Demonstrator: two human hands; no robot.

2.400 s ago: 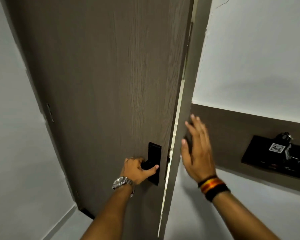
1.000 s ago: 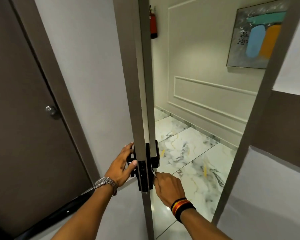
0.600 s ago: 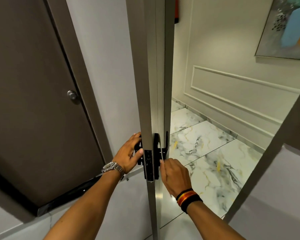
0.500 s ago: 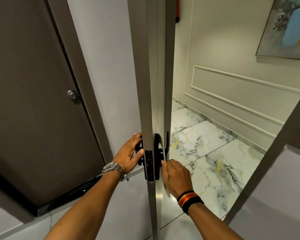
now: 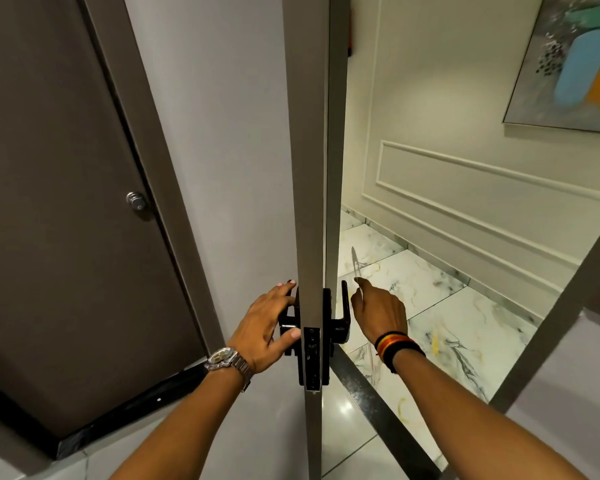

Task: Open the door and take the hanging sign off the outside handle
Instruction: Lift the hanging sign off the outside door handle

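Observation:
The grey door (image 5: 309,168) stands open and I see it edge-on in the middle of the view. My left hand (image 5: 264,327) grips the black inside handle (image 5: 286,322). The black outside handle (image 5: 344,306) sticks up on the corridor side with nothing hanging on it. My right hand (image 5: 381,313) is just right of it, fingertips pinched on the hanging sign (image 5: 354,259). The sign shows only as a thin pale sliver, edge-on, rising above my fingers and apart from the handle.
A second brown door with a round silver knob (image 5: 136,201) is at the left. The door frame (image 5: 551,341) slants at the right. Beyond lie a marble corridor floor (image 5: 447,323), a dark threshold strip (image 5: 378,403) and a painting (image 5: 575,64).
The door swung open. My right hand went behind it to the outside handle, then lifted the sign up and off to the right. My left hand stayed on the inside handle.

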